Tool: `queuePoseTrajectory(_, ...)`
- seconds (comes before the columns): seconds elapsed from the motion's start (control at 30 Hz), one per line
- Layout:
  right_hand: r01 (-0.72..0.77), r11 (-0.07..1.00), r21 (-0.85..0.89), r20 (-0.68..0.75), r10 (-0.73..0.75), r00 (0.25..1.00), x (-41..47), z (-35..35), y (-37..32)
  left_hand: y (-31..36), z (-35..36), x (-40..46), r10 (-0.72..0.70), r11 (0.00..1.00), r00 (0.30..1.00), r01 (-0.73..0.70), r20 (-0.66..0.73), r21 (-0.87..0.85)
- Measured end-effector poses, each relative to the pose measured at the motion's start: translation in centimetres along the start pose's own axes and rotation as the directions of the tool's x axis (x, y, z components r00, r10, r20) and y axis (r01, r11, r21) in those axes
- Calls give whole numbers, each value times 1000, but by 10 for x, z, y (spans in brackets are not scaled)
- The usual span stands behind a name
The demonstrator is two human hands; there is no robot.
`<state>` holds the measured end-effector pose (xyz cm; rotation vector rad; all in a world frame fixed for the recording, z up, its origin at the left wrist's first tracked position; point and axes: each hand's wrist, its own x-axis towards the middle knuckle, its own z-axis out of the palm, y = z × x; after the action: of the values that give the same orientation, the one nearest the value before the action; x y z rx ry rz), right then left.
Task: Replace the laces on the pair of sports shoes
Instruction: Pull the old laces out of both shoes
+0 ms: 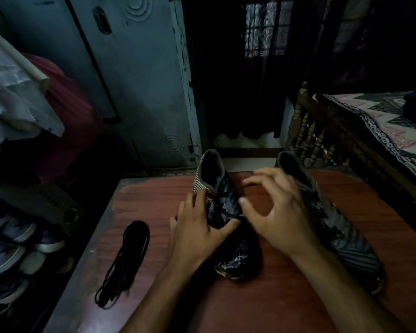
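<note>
Table (262, 296): reddish wood-grain top, smooth, faint sheen. Shoes (228, 212): dark synthetic upper, cracked, peeling. Spare laces (125, 258): black woven cord, matt.

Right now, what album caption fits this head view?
Both hands work a lace on one dark shoe; spare black laces wait.

The right hand (279, 212) is motion-blurred, its grip unclear; the left hand (197, 227) hides the left shoe's (222, 205) side; the right shoe's (341, 227) laces are too dark to tell.

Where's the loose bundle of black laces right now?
In the head view, the loose bundle of black laces lies on the reddish-brown wooden table, near its left edge, to the left of the left hand, untouched.
</note>
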<state>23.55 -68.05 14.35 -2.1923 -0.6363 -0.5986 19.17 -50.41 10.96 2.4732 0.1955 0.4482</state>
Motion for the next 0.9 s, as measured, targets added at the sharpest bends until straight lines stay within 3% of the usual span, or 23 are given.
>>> queuePoseTrajectory(0.1, 42, 997, -60, 270, -24, 963, -7, 10, 1, -3, 2, 1, -4, 999, 1000, 4, -8, -36)
queuePoseTrajectory(0.27, -15, 997, 70, 405, -15, 914, -3, 6, 10, -6, 3, 2, 66, 993, 996, -71, -55, -91)
queuePoseTrajectory(0.33, -36, 995, 92, 351, 1, 936, -3, 6, 12, -8, 3, 3, 81, 990, 994, -89, -77, -108)
queuePoseTrajectory(0.47, -253, 938, 237, 150, 222, 964, -3, 6, 14, -9, 1, 2, 67, 995, 997, -69, -29, -66)
queuePoseTrajectory(0.53, -250, 948, 196, 21, 250, 968, -2, 5, 16, -9, 1, 2, 61, 997, 997, -63, -43, -45)
queuePoseTrajectory(0.63, -156, 988, 16, -99, 157, 983, -2, 5, 16, -8, 2, 3, 47, 999, 997, -48, -54, -19)
queuePoseTrajectory(0.77, -67, 960, -272, -58, 53, 997, -5, 10, 14, -12, 1, 8, 51, 996, 995, -56, -82, -68)
queuePoseTrajectory(0.83, -7, 971, -239, 0, 7, 1000, -6, 15, 13, -15, 2, 10, 58, 992, 993, -69, -98, -110)
queuePoseTrajectory(0.9, 23, 992, -121, 144, -6, 990, -9, 21, 9, -16, 3, 10, 73, 988, 991, -87, -116, -124)
